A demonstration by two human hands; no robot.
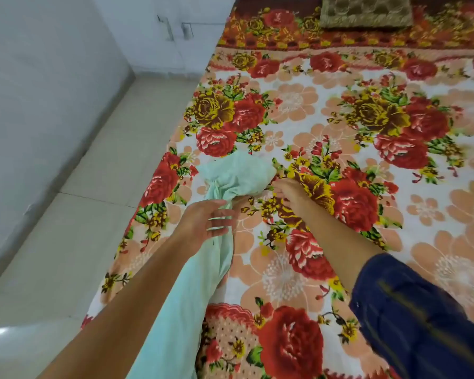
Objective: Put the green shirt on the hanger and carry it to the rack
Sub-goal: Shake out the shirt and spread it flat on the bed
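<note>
Left hand (203, 222) gripping green shirt (236, 176), right hand (288, 194) reaching

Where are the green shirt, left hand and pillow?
green shirt (237, 173): head view, bunched upper part on the bed.
left hand (203, 222): head view, back of hand.
pillow (364, 10): head view, its top.
</note>
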